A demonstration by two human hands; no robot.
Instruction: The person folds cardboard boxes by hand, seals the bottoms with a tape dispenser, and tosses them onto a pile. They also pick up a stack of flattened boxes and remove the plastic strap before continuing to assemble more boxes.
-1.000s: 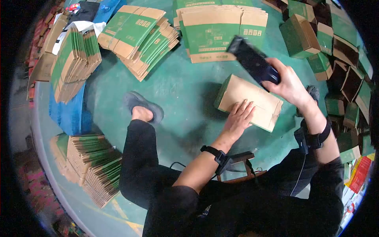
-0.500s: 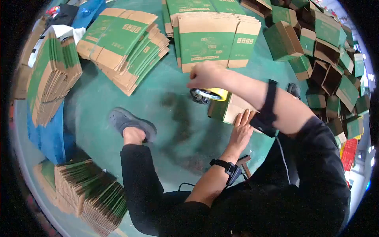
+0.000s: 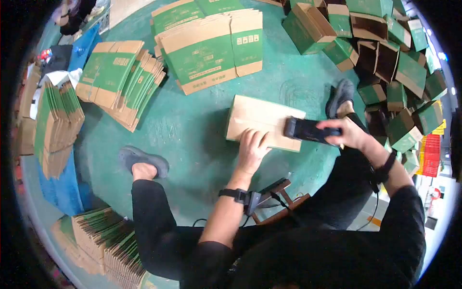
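A cardboard box (image 3: pixel 262 118) with a plain tan upper face and green sides stands on the floor in front of me. My left hand (image 3: pixel 253 149) rests on the box's near edge, fingers stretched out over the tan face. Held in my right hand (image 3: pixel 350 134) is a black tape dispenser (image 3: pixel 308 130), its front end lying over the right part of the box top. The fingers wrap around the dispenser's handle. From this angle the tape roll is hidden.
Flattened green-and-tan cartons (image 3: pixel 207 58) lie ahead, with a bundle (image 3: pixel 110 77) to their left. More stacks (image 3: pixel 60 125) stand along the left side. Made-up boxes (image 3: pixel 385 58) are heaped at the right. A wooden stool (image 3: pixel 284 197) is by my legs.
My right hand has swung from the box's left end to its right end with the tape dispenser. More of the box top shows now, and the whole view has shifted.
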